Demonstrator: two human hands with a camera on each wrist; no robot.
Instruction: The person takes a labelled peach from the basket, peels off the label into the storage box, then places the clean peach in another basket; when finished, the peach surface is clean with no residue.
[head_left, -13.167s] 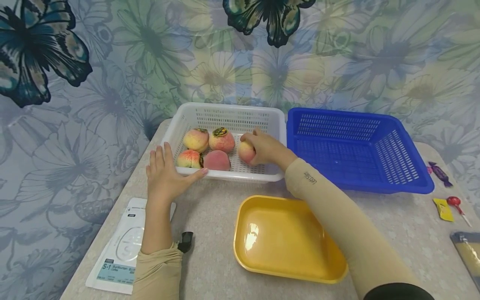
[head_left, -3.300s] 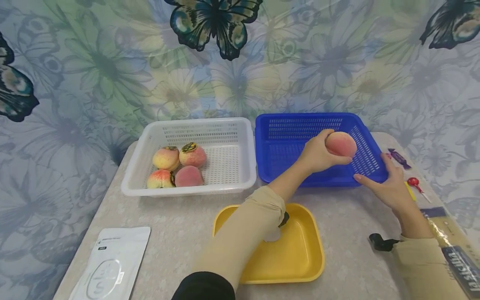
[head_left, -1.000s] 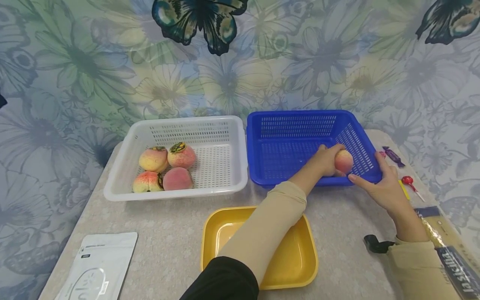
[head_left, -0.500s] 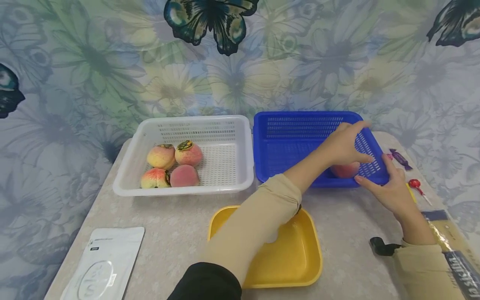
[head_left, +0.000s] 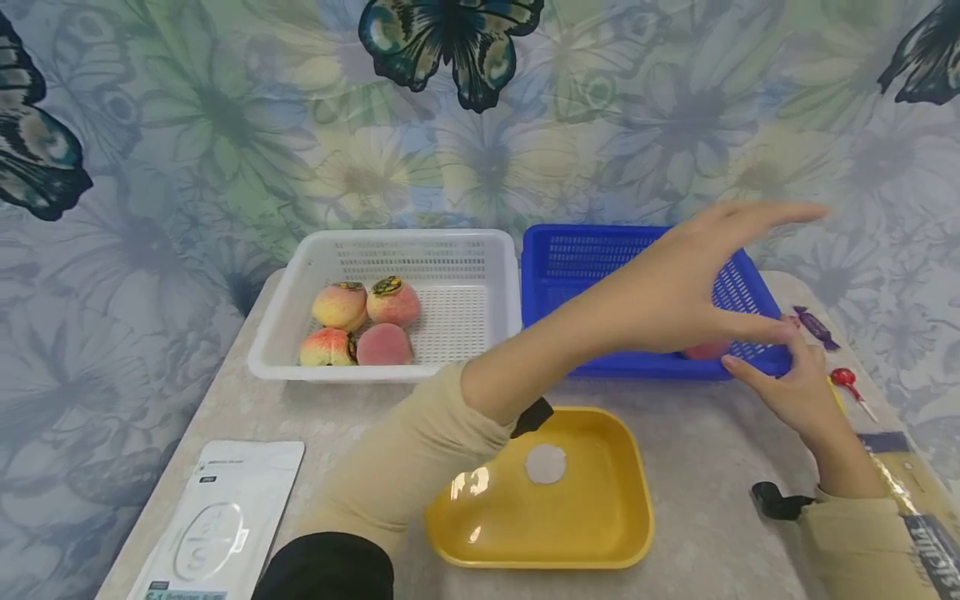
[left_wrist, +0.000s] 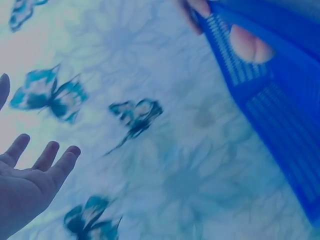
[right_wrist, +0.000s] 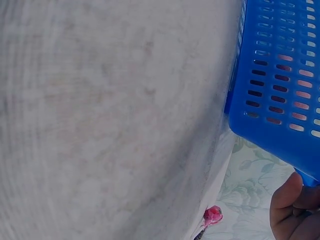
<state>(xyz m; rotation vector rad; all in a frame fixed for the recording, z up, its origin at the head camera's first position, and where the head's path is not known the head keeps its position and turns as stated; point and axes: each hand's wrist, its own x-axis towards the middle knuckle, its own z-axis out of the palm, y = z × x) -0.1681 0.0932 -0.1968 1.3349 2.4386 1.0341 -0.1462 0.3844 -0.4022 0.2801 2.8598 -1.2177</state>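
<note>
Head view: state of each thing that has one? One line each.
Left hand: open, fingers spread, above the blue basket, holds nothing.
Right hand: grips the blue basket's near right corner.
Blue basket: upright, one peach inside at its near right.
White basket: upright, four peaches bunched at its left.
Yellow tray: flat on the table, a small grey disc in it.

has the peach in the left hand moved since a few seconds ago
Yes. The peach now lies in the blue basket by its near right corner, no longer held above it; the left hand is lifted, empty, fingers spread.
</note>
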